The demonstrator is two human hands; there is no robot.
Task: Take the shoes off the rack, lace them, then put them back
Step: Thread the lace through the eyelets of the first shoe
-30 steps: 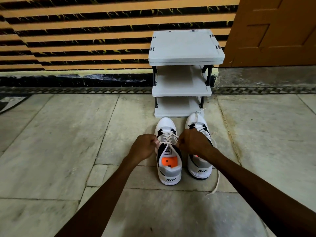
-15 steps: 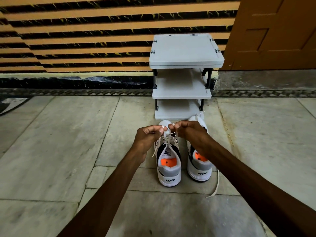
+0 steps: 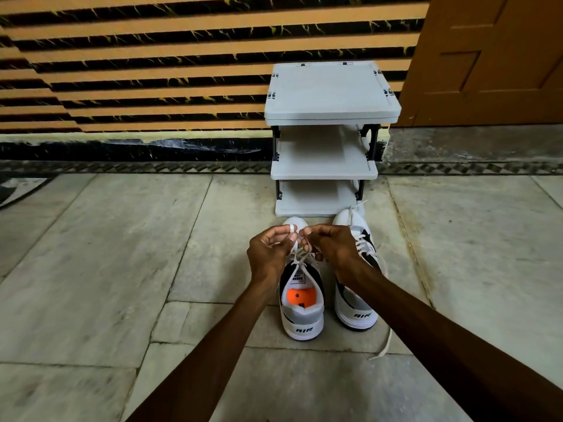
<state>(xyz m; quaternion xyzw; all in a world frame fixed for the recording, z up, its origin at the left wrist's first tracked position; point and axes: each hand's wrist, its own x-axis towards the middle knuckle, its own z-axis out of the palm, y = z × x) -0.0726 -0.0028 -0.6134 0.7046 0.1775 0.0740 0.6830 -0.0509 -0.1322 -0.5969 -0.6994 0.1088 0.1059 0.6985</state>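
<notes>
Head view: left hand (image 3: 269,252) and right hand (image 3: 333,249) pinch left shoe's (image 3: 301,303) lace (image 3: 295,255).

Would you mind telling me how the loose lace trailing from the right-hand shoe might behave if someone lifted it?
The lace lies in a slack curve on the floor, so it is probably floppy and light. It would likely dangle.

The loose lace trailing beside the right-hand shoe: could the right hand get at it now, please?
Probably not straight away: the right hand is busy pinching the left shoe's lace. The loose lace itself lies unobstructed on the floor.
</notes>
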